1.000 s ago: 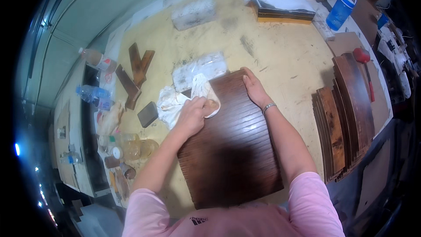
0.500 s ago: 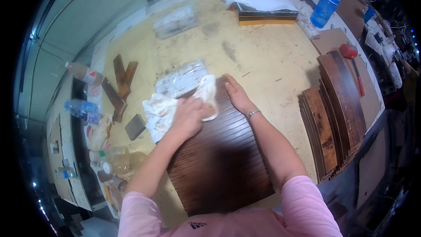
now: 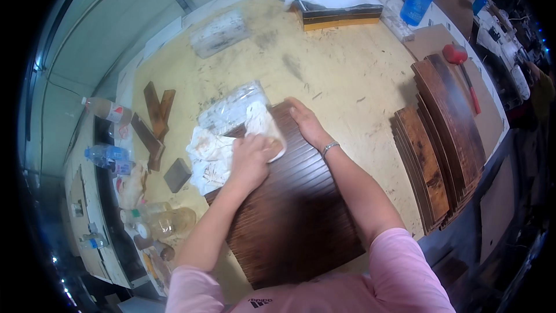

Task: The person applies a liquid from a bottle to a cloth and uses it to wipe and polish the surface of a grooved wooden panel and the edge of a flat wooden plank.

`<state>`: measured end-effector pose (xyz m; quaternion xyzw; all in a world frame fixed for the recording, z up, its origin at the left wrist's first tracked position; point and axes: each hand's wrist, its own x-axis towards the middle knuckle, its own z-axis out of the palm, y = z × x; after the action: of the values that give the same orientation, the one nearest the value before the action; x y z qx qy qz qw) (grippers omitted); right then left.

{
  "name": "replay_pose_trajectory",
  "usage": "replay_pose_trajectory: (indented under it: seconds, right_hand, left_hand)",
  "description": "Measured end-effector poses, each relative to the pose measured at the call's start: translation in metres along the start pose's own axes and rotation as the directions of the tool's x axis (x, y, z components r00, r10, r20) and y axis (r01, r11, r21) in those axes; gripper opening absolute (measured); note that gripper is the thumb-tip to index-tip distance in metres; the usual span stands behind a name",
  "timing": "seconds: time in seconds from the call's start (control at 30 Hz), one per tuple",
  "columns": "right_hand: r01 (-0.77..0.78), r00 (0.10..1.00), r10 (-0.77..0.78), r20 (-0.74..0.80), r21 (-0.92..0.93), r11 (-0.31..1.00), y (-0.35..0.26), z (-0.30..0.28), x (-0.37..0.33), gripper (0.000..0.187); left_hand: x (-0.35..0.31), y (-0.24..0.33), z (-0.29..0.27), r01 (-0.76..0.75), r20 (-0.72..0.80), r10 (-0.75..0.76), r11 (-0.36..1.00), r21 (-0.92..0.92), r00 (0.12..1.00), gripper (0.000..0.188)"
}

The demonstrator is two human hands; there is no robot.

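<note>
Dark brown wooden boards (image 3: 313, 197) lie side by side in front of me, forming a ribbed, glossy surface. My left hand (image 3: 252, 161) is closed on a stained white cloth (image 3: 265, 127) and presses it against the boards' far left part. The rest of the cloth spreads leftward past their edge. At the far right corner, my right hand (image 3: 308, 123) grips the boards' edge, its fingers partly hidden behind it. Just beyond the cloth is a smudged block in clear plastic wrap (image 3: 231, 106).
To the right stand stacked brown boards (image 3: 431, 168) and a red-headed mallet (image 3: 455, 55). Bottles (image 3: 107, 153), short wood pieces (image 3: 152, 110) and a grey block (image 3: 176, 175) are at left. A blue bottle (image 3: 418, 0) and cloth-topped box (image 3: 341, 18) stand at the back.
The view has shifted slightly. My left hand and the cloth have moved a little nearer over the boards, and the cloth's folds have changed. My right hand keeps its place on the corner.
</note>
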<state>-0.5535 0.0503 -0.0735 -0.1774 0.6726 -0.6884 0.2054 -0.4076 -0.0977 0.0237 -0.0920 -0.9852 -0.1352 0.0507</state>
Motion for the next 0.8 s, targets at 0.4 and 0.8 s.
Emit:
replay_pose_trajectory:
  seconds: [0.4, 0.8]
  right_hand:
    - [0.039, 0.999, -0.04, -0.017, -0.069, 0.997, -0.002, -0.001, 0.0, 0.048]
    - [-0.091, 0.98, 0.121, 0.159, -0.188, 0.978, -0.045, -0.068, -0.141, 0.095]
  left_hand:
    - [-0.052, -0.02, -0.013, 0.132, 0.013, -0.132, 0.991, 0.001, 0.991, 0.043]
    - [-0.055, 0.03, -0.006, -0.069, 0.014, 0.07, 0.997, -0.046, 0.997, 0.043]
